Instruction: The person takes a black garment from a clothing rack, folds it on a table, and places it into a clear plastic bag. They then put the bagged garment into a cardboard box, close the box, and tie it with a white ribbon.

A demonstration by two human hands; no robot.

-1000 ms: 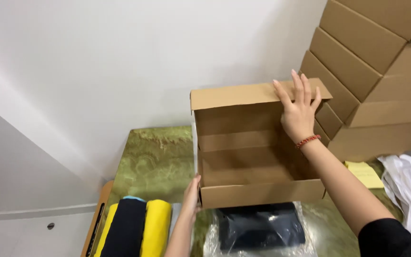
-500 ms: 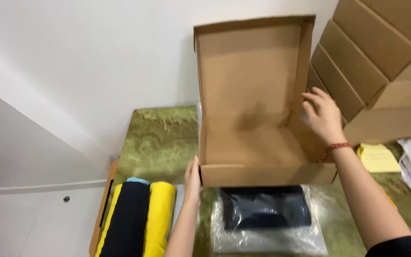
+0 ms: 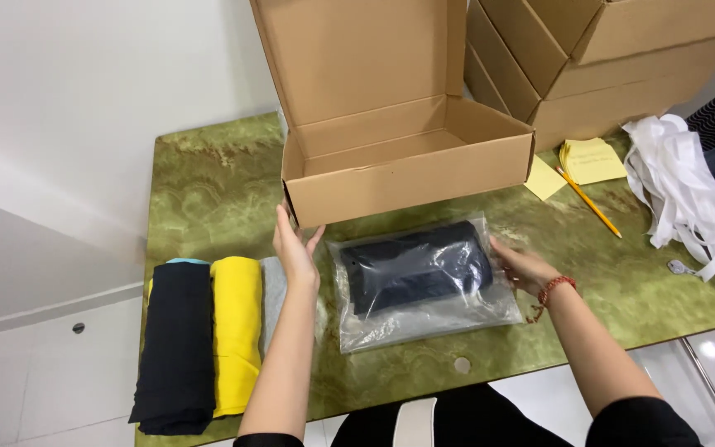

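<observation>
Head view: bagged dark garment (image 3: pixel 419 269) lengthwise left-right

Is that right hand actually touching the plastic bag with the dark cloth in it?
Touching. The head view shows the right hand with its fingers laid against the right edge of the clear plastic bag, no gap between them.

Two bare forearms, black short sleeves, one red bead bracelet.

The left hand (image 3: pixel 295 248) rises from the bottom centre of the frame on a long bare forearm; its black sleeve (image 3: pixel 268 439) shows only as a thin dark edge at the bottom border. The right hand (image 3: pixel 521 266) enters from the lower right, with a red beaded bracelet (image 3: pixel 554 288) round the wrist and a small dangling bit beneath it. A wider black sleeve (image 3: pixel 640 422) covers the upper arm at the lower right corner. Fingers are bare, without rings.
</observation>
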